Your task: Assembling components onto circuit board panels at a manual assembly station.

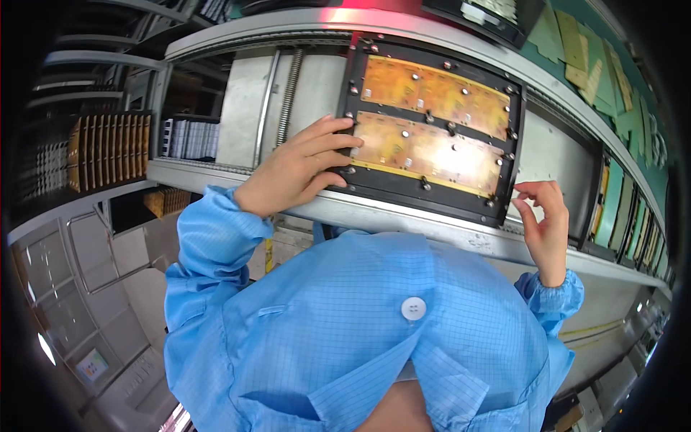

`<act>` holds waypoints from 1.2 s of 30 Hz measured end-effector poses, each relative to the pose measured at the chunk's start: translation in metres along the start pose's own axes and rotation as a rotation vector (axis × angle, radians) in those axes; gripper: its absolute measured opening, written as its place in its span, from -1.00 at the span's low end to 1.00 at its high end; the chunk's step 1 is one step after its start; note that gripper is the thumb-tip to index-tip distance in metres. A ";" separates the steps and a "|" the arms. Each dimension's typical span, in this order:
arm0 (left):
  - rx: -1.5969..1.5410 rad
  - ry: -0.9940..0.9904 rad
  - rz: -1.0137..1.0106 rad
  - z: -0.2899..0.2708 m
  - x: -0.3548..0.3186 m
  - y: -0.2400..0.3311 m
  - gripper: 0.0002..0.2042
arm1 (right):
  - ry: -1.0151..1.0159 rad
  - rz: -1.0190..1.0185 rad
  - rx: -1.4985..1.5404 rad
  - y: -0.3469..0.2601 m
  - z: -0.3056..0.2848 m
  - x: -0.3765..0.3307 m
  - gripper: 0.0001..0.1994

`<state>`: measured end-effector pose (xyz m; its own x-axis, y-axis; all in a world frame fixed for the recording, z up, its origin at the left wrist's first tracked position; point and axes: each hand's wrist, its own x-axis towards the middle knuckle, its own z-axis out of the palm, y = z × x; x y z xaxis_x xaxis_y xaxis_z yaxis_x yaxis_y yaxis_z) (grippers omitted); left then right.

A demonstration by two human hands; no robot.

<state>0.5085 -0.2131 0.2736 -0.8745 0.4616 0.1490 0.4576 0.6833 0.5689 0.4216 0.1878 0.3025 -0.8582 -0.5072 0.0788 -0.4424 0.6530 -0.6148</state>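
A black rectangular carrier frame point(374, 189) lies across two metal conveyor rails, holding two amber flexible circuit sheets point(432, 153) pinned flat by small round studs. My left hand point(295, 169) rests on the frame's left edge, fingertips spread onto the nearer amber sheet and thumb at the frame's lower corner. My right hand point(545, 219) hovers at the frame's right edge, fingers loosely curled and apart, holding nothing. Both arms wear light blue sleeves, and my blue smock fills the lower middle.
The near metal rail point(403, 216) runs under the frame, the far rail point(302, 25) above it. Racks of upright amber panels point(108, 147) and white slotted pieces point(191, 138) stand at left. More black carriers point(619, 209) follow along the conveyor at right. Green wall panels sit top right.
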 end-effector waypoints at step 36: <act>0.698 -0.064 -0.027 -0.028 0.142 -0.076 -0.86 | -0.169 -0.381 -0.770 0.039 0.000 0.162 -0.70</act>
<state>0.3452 -0.2151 0.2741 -0.8858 0.4566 0.0824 0.4504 0.8889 -0.0833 0.2656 0.1313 0.2906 -0.5929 -0.8051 0.0162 -0.7965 0.5893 0.1354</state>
